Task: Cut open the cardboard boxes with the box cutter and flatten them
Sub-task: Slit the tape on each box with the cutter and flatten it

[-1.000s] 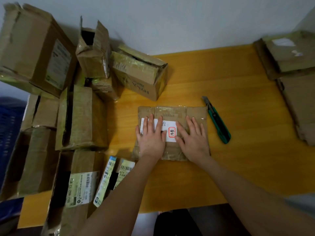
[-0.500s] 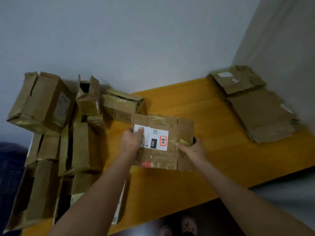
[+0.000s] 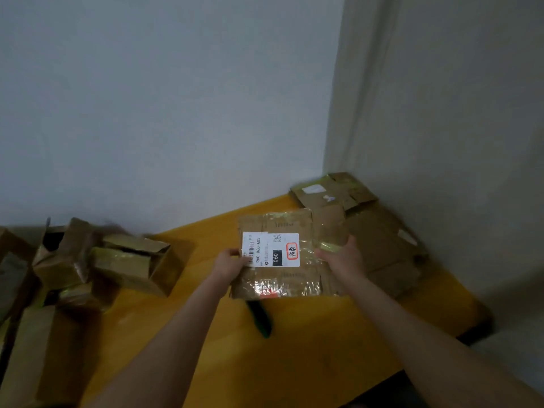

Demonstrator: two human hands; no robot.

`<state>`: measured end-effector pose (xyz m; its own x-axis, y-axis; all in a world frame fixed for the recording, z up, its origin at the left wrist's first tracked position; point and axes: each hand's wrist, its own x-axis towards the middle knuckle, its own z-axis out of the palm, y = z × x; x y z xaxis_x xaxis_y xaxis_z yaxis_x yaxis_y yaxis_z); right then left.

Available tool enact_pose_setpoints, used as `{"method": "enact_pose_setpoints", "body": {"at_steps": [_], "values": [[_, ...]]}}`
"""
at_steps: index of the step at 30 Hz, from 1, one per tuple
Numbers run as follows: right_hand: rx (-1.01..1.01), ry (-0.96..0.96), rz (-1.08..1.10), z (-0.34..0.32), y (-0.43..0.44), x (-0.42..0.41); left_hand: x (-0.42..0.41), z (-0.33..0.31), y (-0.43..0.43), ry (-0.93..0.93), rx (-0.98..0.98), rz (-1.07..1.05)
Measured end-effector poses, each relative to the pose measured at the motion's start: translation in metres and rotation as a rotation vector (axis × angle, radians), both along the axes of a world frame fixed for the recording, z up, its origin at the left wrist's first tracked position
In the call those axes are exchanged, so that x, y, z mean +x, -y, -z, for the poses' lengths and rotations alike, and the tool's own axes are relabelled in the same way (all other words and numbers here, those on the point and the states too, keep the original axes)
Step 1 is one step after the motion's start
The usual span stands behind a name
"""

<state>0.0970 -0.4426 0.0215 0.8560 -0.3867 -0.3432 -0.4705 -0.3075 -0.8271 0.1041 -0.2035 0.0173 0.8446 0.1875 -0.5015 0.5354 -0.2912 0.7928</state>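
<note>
My left hand [image 3: 231, 265] and right hand [image 3: 341, 257] grip the side edges of the flattened box [image 3: 290, 282], brown, taped and white-labelled, held above the table [image 3: 294, 354]. The green box cutter [image 3: 260, 318] lies beneath it. The unflattened boxes [image 3: 132, 266] stand to the left and the flattened ones [image 3: 379, 240] are piled to the right.

Over the table [image 3: 309, 366], flattened box [image 3: 282, 279] above box cutter [image 3: 261, 318], unflattened boxes [image 3: 132, 267] left, flat stack [image 3: 379, 240] right.

Bare surface [image 3: 318, 357] lies open around the box cutter [image 3: 260, 319]; standing boxes [image 3: 132, 266] crowd its left, flattened cardboard [image 3: 382, 242] its far right.
</note>
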Motion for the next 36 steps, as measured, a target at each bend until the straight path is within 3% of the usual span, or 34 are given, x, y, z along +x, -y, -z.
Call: {"method": "enact_pose_setpoints", "body": {"at_steps": [6, 10, 12, 21, 25, 28, 31, 36], "values": [[-0.12, -0.036, -0.046, 0.015, 0.094, 0.07, 0.045, 0.008, 0.104, -0.003, -0.004, -0.059], [-0.513, -0.006, -0.117, 0.01, 0.143, 0.107, 0.077, 0.013, 0.168, 0.064, -0.063, -0.199], [-0.615, 0.053, -0.171, 0.01, 0.158, 0.122, 0.095, 0.014, 0.192, 0.072, -0.093, -0.274], [-0.613, 0.017, -0.369, 0.036, 0.18, 0.157, 0.194, 0.029, 0.256, 0.136, -0.073, -0.355], [-0.606, -0.031, -0.41, 0.051, 0.179, 0.161, 0.228, 0.047, 0.267, 0.209, 0.083, -0.235], [-0.646, -0.024, -0.466, 0.059, 0.174, 0.164, 0.235, 0.055, 0.266, 0.116, 0.288, -0.042], [-0.66, -0.009, -0.513, 0.056, 0.161, 0.166, 0.215, 0.046, 0.257, 0.119, 0.384, 0.07], [-0.651, 0.041, -0.601, 0.038, 0.126, 0.162, 0.162, 0.033, 0.219, 0.064, 0.7, 0.236]]}}
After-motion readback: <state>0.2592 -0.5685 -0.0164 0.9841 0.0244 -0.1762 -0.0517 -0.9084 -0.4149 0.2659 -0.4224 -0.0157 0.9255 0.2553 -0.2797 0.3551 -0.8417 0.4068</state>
